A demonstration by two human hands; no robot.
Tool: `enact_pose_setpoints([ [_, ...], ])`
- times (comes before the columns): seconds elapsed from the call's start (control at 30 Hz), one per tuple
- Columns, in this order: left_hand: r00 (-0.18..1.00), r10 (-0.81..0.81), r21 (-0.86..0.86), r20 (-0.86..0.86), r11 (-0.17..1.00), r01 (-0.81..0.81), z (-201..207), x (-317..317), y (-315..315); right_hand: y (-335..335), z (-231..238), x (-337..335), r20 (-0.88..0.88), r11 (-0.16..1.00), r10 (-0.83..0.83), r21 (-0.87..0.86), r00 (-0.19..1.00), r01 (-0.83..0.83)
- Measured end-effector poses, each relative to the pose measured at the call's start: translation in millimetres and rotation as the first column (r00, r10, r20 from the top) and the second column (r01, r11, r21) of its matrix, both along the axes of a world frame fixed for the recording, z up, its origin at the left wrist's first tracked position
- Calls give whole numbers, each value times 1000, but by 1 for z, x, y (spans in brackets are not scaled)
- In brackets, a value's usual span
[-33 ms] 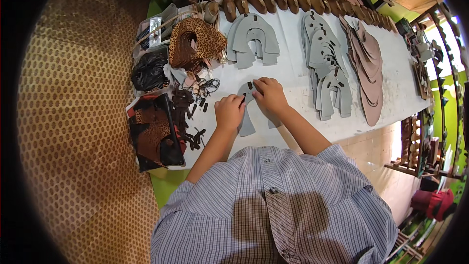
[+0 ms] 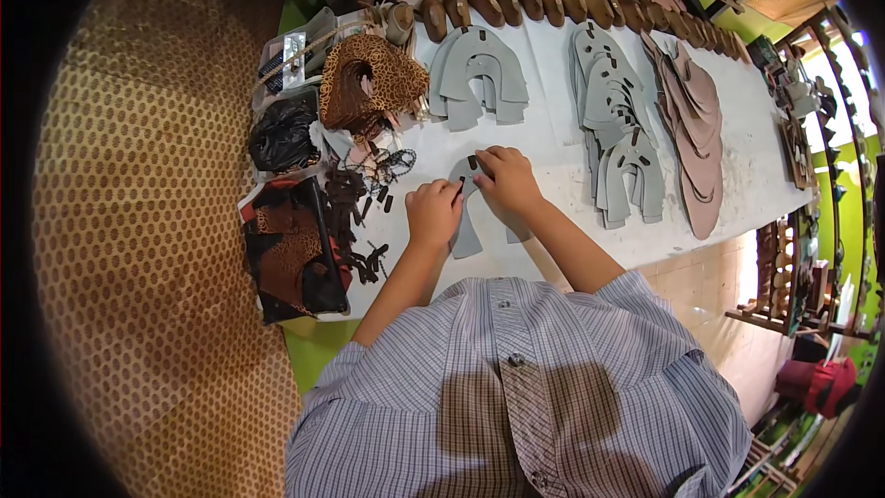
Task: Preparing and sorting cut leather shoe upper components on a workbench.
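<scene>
A grey U-shaped shoe upper piece (image 2: 466, 232) lies on the white table in front of me, its curved end away from me. One small dark tab (image 2: 472, 162) sits on that curve. My left hand (image 2: 431, 212) is closed at the left side of the piece, a small dark strip (image 2: 459, 186) pinched at its fingertips. On the curve's right side, my right hand (image 2: 512, 181) grips the upper piece between thumb and fingers. The hand and its forearm cover most of the right leg of the piece.
Stacked grey uppers (image 2: 454, 74) lie beyond my hands; more tabbed grey uppers (image 2: 604, 106) and pinkish-brown pieces (image 2: 705, 180) are to the right. Brown shoe lasts (image 2: 516, 5) line the far edge. Leopard-print material (image 2: 387, 65), a black bag (image 2: 281, 134) and loose dark strips (image 2: 371, 263) crowd the left.
</scene>
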State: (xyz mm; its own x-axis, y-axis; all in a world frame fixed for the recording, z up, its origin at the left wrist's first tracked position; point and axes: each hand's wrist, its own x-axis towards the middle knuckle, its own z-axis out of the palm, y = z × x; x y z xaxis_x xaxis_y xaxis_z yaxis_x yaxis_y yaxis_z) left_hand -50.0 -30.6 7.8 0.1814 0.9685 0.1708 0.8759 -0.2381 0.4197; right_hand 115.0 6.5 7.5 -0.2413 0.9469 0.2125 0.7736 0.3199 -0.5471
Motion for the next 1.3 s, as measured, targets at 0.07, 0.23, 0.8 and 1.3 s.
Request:
enact_pose_setpoints([
  [0.07,998,10,14,-66,1000,-9,0,2,-2,8,-3,-3,43,999,33,-31,999,-32],
  [0.23,996,-20,54,-85,998,25,0,5,-3,29,-1,-6,146,983,110,-161,983,-86],
  [0.8,922,123,-317,368,948,0,-9,-4,15,55,-6,-1,177,866,375,-416,910,-277],
  [1.3,922,210,-247,326,960,-131,-11,6,13,56,-11,0,199,832,394,-492,897,-256],
])
